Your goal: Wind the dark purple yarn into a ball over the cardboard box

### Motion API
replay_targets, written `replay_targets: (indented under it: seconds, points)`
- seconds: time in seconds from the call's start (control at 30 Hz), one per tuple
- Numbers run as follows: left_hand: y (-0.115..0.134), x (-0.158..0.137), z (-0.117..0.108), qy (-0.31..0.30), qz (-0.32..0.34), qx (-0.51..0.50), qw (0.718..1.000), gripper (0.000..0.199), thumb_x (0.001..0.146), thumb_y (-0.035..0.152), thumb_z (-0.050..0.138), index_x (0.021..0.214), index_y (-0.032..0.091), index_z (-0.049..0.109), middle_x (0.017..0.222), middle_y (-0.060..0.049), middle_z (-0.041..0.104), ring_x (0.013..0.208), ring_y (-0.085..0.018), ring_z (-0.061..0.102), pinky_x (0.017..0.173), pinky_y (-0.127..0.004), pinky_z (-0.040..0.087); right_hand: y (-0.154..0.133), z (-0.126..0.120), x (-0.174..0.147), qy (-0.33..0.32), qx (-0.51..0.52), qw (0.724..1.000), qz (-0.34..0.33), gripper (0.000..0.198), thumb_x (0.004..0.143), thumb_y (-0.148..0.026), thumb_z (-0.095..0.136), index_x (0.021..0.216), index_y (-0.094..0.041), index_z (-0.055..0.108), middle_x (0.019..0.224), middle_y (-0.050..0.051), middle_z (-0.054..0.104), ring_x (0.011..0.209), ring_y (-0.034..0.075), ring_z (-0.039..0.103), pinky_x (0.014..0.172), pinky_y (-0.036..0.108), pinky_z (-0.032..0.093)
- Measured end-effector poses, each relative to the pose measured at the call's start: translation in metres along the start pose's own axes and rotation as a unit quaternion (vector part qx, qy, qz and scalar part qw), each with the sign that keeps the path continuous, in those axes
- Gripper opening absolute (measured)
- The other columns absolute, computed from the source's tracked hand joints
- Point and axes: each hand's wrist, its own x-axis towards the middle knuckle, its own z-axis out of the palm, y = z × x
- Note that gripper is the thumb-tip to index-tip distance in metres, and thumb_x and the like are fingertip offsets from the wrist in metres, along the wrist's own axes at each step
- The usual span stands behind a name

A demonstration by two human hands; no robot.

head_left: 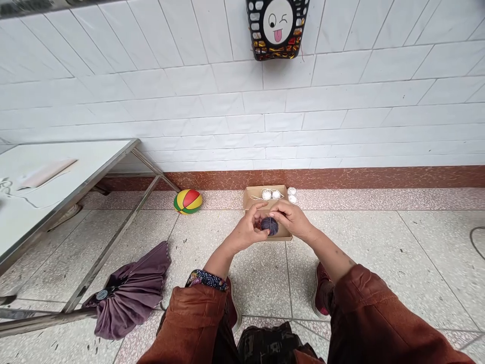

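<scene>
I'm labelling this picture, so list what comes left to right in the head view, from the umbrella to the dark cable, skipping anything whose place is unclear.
Umbrella → striped ball → left hand → dark yarn → right hand → dark cable.

Dead centre, a dark purple-grey round yarn ball (270,226) sits between left hand (248,227) and right hand (290,218), over an open brown cardboard box (255,190)!
Two round white yarn balls (267,194) lie in the box's far end, and more white bundles (291,194) just outside, right; over to the left, a red-yellow-green round ball (188,201); nearer, a purple folded fabric umbrella (131,290) on the floor beside the white-topped metal table (87,151); far behind, the white tiled wall (227,126), a black plastic basket (278,49) high against it.
</scene>
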Motion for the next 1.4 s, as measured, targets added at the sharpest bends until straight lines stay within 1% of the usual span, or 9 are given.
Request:
replay_targets:
  seconds: [0.1,0.23,0.47,0.67,0.9,1.07,1.2,1.3,1.4]
  points:
    - [0.003,-0.004,0.001,-0.02,0.016,-0.137,0.99,0.076,0.072,0.033,0.081,0.14,0.026,0.047,0.109,-0.007,0.067,0.099,-0.021,0.062,0.086,-0.032,0.047,0.007,0.011,0.002,0.024,0.01,0.999,0.033,0.029,0.102,-0.04,0.05,0.083,-0.022,0.062,0.08,0.003,0.064,0.079,0.019,0.06,0.074,0.031,0.047]
    - [0.002,0.001,-0.007,0.089,0.044,-0.226,0.969,0.07,0.071,0.035,0.082,0.134,0.024,0.053,0.103,-0.004,0.066,0.097,-0.018,0.061,0.088,-0.031,0.045,0.012,0.035,-0.006,-0.024,-0.022,0.995,0.089,0.025,0.105,-0.034,0.04,0.094,-0.022,0.059,0.083,0.003,0.065,0.075,0.018,0.061,0.069,0.029,0.045]
    - [-0.009,0.013,-0.029,0.246,0.024,-0.043,0.968,0.061,0.068,0.022,0.075,0.124,0.022,0.051,0.091,0.0,0.06,0.085,-0.015,0.059,0.08,-0.029,0.045,-0.013,0.043,-0.021,-0.198,-0.078,0.977,-0.03,0.024,0.106,-0.032,0.042,0.094,-0.021,0.059,0.088,0.005,0.068,0.077,0.019,0.063,0.071,0.029,0.045]
    - [-0.009,0.005,-0.021,0.151,0.03,0.125,0.98,0.069,0.063,0.016,0.075,0.128,0.022,0.051,0.096,0.0,0.057,0.079,-0.013,0.057,0.075,-0.028,0.045,-0.029,0.004,-0.007,-0.047,0.074,0.996,-0.014,0.024,0.103,-0.037,0.049,0.09,-0.022,0.063,0.082,0.001,0.066,0.073,0.016,0.06,0.07,0.027,0.045]
    - [0.0,-0.004,-0.004,-0.084,0.044,-0.084,0.992,0.071,0.077,0.028,0.076,0.141,0.027,0.046,0.102,-0.004,0.06,0.091,-0.017,0.058,0.081,-0.03,0.044,0.004,0.006,-0.002,0.075,0.045,0.992,0.095,0.022,0.099,-0.036,0.051,0.085,-0.021,0.06,0.073,-0.001,0.057,0.069,0.016,0.054,0.067,0.027,0.043]
    - [-0.004,0.01,-0.004,0.054,0.072,-0.181,0.979,0.066,0.075,0.03,0.079,0.135,0.024,0.051,0.1,-0.003,0.062,0.093,-0.017,0.058,0.087,-0.03,0.044,0.01,0.031,-0.014,-0.002,-0.018,0.992,0.127,0.015,0.098,-0.027,0.049,0.09,-0.021,0.061,0.073,0.0,0.062,0.065,0.017,0.056,0.062,0.027,0.042]
    - [-0.01,0.019,-0.01,0.17,0.051,-0.137,0.975,0.059,0.073,0.026,0.078,0.126,0.022,0.053,0.098,-0.002,0.063,0.094,-0.016,0.059,0.092,-0.033,0.044,-0.01,0.036,-0.024,-0.1,-0.035,0.994,0.02,0.02,0.102,-0.027,0.045,0.096,-0.021,0.063,0.084,0.003,0.069,0.073,0.017,0.062,0.069,0.027,0.046]
    - [-0.013,0.018,-0.015,0.192,0.025,-0.091,0.977,0.06,0.072,0.023,0.076,0.126,0.023,0.051,0.096,0.0,0.061,0.09,-0.016,0.06,0.09,-0.034,0.044,-0.027,0.028,-0.026,-0.146,-0.003,0.988,-0.057,0.022,0.104,-0.03,0.046,0.099,-0.022,0.066,0.087,0.003,0.071,0.077,0.016,0.065,0.072,0.028,0.049]
    - [-0.013,0.013,-0.016,0.163,0.006,-0.054,0.985,0.065,0.069,0.018,0.075,0.129,0.023,0.049,0.095,0.001,0.06,0.086,-0.014,0.059,0.085,-0.031,0.044,-0.034,0.013,-0.023,-0.08,0.043,0.995,-0.047,0.023,0.103,-0.034,0.05,0.097,-0.023,0.069,0.085,0.003,0.072,0.075,0.016,0.066,0.071,0.028,0.051]
